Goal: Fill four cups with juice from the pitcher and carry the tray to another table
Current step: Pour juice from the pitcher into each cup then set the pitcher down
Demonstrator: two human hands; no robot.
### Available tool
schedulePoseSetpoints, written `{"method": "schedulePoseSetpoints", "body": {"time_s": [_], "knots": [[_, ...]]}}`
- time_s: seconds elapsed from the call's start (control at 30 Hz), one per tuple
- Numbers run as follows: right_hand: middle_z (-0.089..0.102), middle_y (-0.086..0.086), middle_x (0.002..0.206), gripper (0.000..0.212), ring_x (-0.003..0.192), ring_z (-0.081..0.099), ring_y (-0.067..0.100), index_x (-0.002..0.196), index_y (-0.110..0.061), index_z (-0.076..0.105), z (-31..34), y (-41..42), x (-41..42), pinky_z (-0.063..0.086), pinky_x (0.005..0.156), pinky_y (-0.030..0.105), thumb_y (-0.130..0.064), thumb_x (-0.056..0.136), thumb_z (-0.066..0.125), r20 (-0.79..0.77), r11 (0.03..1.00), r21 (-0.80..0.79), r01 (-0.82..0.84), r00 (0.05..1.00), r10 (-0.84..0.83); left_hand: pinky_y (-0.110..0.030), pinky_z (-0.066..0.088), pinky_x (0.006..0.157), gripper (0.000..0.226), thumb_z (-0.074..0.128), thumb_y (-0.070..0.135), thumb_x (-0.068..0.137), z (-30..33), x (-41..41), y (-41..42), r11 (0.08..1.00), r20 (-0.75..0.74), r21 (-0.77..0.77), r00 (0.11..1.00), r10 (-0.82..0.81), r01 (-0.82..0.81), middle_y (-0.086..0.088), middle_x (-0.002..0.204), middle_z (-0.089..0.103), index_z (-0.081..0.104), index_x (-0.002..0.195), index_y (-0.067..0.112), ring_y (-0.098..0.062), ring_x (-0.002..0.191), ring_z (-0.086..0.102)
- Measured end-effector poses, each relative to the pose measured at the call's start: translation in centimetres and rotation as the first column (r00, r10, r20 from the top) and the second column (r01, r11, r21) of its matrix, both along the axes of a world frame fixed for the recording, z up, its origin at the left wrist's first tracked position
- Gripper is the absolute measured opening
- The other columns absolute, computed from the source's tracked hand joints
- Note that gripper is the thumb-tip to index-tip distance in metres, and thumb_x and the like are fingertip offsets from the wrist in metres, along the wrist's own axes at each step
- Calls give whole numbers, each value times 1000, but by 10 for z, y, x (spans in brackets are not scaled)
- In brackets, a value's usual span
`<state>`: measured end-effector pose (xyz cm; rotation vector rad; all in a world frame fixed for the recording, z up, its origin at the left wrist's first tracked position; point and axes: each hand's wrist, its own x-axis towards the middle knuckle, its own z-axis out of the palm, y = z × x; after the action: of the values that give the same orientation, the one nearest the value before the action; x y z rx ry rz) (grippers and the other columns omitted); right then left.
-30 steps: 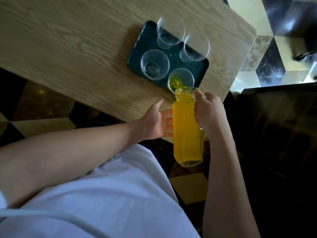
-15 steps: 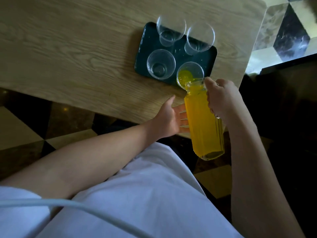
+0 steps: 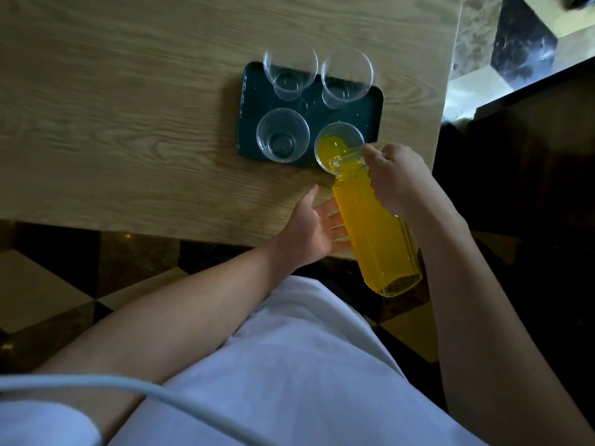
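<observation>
A dark green tray (image 3: 251, 91) lies on the wooden table (image 3: 128, 123) and carries several clear plastic cups. The near-right cup (image 3: 335, 144) has orange juice in it. The near-left cup (image 3: 282, 135), far-left cup (image 3: 289, 70) and far-right cup (image 3: 347, 75) hold no juice. A clear pitcher (image 3: 376, 233) of orange juice is tilted with its mouth over the near-right cup. My right hand (image 3: 397, 178) grips the pitcher near its neck. My left hand (image 3: 314, 226) presses flat against the pitcher's left side, fingers behind the glass.
The table's right edge (image 3: 449, 101) runs close to the tray, with a marble tiled floor (image 3: 515, 43) beyond. A dark surface (image 3: 531, 175) fills the right side. My white garment (image 3: 289, 365) and a pale cable (image 3: 96, 384) cover the bottom of the view.
The juice level in the near-right cup has risen while the pitcher stays tilted over it. My head view has shifted, so the tray sits further right in frame.
</observation>
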<state>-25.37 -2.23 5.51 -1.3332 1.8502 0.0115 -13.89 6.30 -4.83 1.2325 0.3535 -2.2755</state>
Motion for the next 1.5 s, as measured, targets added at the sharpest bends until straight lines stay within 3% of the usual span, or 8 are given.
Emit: {"method": "schedulePoseSetpoints", "body": {"time_s": [0.2, 0.63, 0.83, 1.13, 1.37, 1.5], "knots": [[60, 10, 81, 47, 65, 55, 28, 82, -10, 58, 2, -1, 2, 44, 59, 38, -51, 98, 40, -12, 1000, 1, -4, 1000, 4, -63, 41, 108, 74, 28, 68, 99, 2, 2, -1, 1000, -9, -5, 1000, -19, 19, -22, 139, 62, 64, 137, 16, -40, 132, 55], [61, 13, 84, 48, 67, 56, 27, 83, -7, 58, 3, 4, 4, 39, 58, 32, -46, 102, 38, -32, 998, -11, -56, 998, 55, -65, 43, 106, 73, 26, 68, 100, 5, 5, 3, 999, -8, -23, 999, -47, 47, -21, 137, 64, 63, 138, 18, -40, 128, 58], [61, 13, 82, 46, 74, 59, 33, 84, -5, 57, 10, 6, 5, 47, 63, 39, -45, 100, 38, 13, 999, -36, -2, 1000, 3, -60, 40, 109, 72, 22, 65, 101, 11, 7, -3, 998, 28, -54, 999, -39, 40, -17, 139, 63, 60, 141, 19, -36, 130, 56], [55, 6, 72, 46, 66, 51, 24, 75, -16, 50, 15, 26, 5, 43, 61, 40, -57, 92, 39, 191, 978, -99, 185, 968, -163, -56, 31, 119, 71, 26, 67, 100, 20, 19, -21, 984, 156, -158, 986, -56, 81, -15, 144, 58, 54, 144, 19, -31, 133, 53], [54, 10, 70, 50, 64, 49, 25, 77, -6, 51, 27, 39, 17, 49, 60, 53, -52, 94, 40, 239, 970, -179, 162, 964, -117, -55, 28, 121, 75, 22, 70, 98, 18, 41, -12, 964, 128, -261, 992, -23, 56, -10, 148, 57, 49, 149, 22, -30, 139, 48], [56, 10, 70, 46, 63, 50, 24, 75, -9, 50, 30, 41, 30, 49, 62, 53, -50, 95, 42, 244, 971, -207, 122, 967, -69, -54, 29, 120, 72, 23, 66, 100, 21, 55, -10, 966, 115, -258, 993, 39, -8, -12, 147, 58, 51, 147, 20, -30, 138, 51]]}}
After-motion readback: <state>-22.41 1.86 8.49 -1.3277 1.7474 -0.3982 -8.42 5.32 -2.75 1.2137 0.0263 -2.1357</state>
